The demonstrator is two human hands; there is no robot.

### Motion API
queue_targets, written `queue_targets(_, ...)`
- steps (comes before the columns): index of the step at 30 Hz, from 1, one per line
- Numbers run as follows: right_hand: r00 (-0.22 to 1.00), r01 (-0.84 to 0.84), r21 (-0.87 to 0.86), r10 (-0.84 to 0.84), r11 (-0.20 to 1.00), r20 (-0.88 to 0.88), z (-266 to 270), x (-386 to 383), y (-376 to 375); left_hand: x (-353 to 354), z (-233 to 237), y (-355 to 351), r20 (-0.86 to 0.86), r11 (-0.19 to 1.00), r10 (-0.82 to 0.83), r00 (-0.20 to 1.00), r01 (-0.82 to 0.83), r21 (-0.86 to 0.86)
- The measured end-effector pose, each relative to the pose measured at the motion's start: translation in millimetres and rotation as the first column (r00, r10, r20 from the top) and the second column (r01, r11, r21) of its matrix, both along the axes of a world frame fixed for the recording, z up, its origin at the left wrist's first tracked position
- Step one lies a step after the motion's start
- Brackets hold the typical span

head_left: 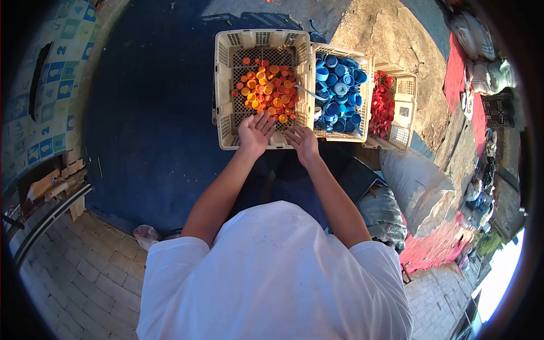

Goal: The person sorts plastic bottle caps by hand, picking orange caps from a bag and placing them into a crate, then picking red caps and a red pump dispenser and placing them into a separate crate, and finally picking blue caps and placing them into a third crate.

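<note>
Both of my arms reach forward to the near side of a cream plastic crate. Orange and yellow plastic caps lie heaped over its mesh bottom. My left hand is over the crate's near wall, palm turned up and fingers stretched toward the caps. Beside it, at the near right corner, my right hand has its fingers apart and pointing inward. No object shows in either hand. To the right, blue caps fill a second crate.
Farther right, a third crate holds red caps. White sacks stand at right by a red ground sheet. A dark blue sheet spreads to the left, with brick paving behind it.
</note>
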State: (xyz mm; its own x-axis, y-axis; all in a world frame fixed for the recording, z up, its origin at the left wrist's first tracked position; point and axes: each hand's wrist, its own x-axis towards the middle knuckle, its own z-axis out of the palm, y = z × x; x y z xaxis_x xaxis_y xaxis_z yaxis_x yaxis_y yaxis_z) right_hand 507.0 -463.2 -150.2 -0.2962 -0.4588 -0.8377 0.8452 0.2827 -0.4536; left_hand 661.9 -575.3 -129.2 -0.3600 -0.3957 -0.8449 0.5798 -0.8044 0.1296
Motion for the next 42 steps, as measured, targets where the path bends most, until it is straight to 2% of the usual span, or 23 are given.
queue_targets(3, 0.986, 0.169, 0.019, -0.169, 0.985, -0.004, 23.9, -24.1, 20.7, -15.6, 16.4, -12.3, -0.072, 0.999, -0.042, 0.997, 0.042, -0.002)
queue_targets(7, 0.971, 0.221, 0.003, -0.22, 0.975, -0.096, 54.3, -54.1, 66.2, -43.0, 30.1, -17.6, -0.099, 0.987, -0.155, 0.983, 0.158, 0.024)
queue_targets(12, 0.901, 0.386, -0.025, -0.383, 0.922, -0.207, 81.8, -75.3, 139.7, -85.3, 40.7, -4.1, -0.1, 0.926, -0.376, 0.921, 0.379, 0.007)
queue_targets(15, 0.817, 0.559, -0.056, -0.561, 0.828, -0.132, 85.2, -88.8, 193.8, -108.9, 47.8, 11.9, -0.069, 0.866, -0.5, 0.863, 0.5, -0.012)
queue_targets(17, 0.654, 0.749, -0.108, -0.755, 0.654, -0.043, 87.7, -100.8, 230.2, -125.8, 46.0, 26.1, -0.051, 0.831, -0.556, 0.83, 0.555, -0.025)
queue_targets(19, 0.483, 0.87, -0.115, -0.875, 0.479, 0.013, 82.9, -117.5, 267.6, -145.0, 49.6, 45.0, -0.031, 0.795, -0.606, 0.795, 0.606, -0.032)
queue_targets(21, 0.422, 0.901, -0.114, -0.907, 0.419, -0.001, 85.9, -131.8, 300.8, -165.7, 53.4, 68.9, 0.002, 0.775, -0.632, 0.775, 0.632, -0.016)
queue_targets(27, 0.384, 0.896, -0.238, -0.923, 0.375, -0.009, 109.0, -171.0, 382.0, -241.4, 60.0, 154.9, -0.034, 0.659, -0.752, 0.658, 0.752, -0.024)
queue_targets(32, 0.258, 0.935, -0.264, -0.964, 0.235, 0.057, 123.4, -194.8, 447.2, -321.6, 78.5, 233.6, -0.072, 0.563, -0.826, 0.559, 0.822, -0.081)
queue_targets(33, 0.244, 0.937, -0.274, -0.967, 0.216, 0.071, 125.9, -199.3, 458.8, -337.8, 86.2, 250.1, -0.04, 0.526, -0.85, 0.525, 0.845, -0.097)
queue_targets(37, 0.215, 0.94, -0.281, -0.976, 0.196, 0.039, 133.0, -219.4, 497.3, -379.9, 112.2, 305.3, -0.119, 0.421, -0.906, 0.406, 0.892, -0.164)
queue_targets(42, 0.178, 0.946, -0.26, -0.981, 0.193, -0.081, 154.5, -248.6, 517.2, -427.3, 113.1, 346.0, -0.137, 0.22, -0.971, 0.195, 0.954, -0.204)
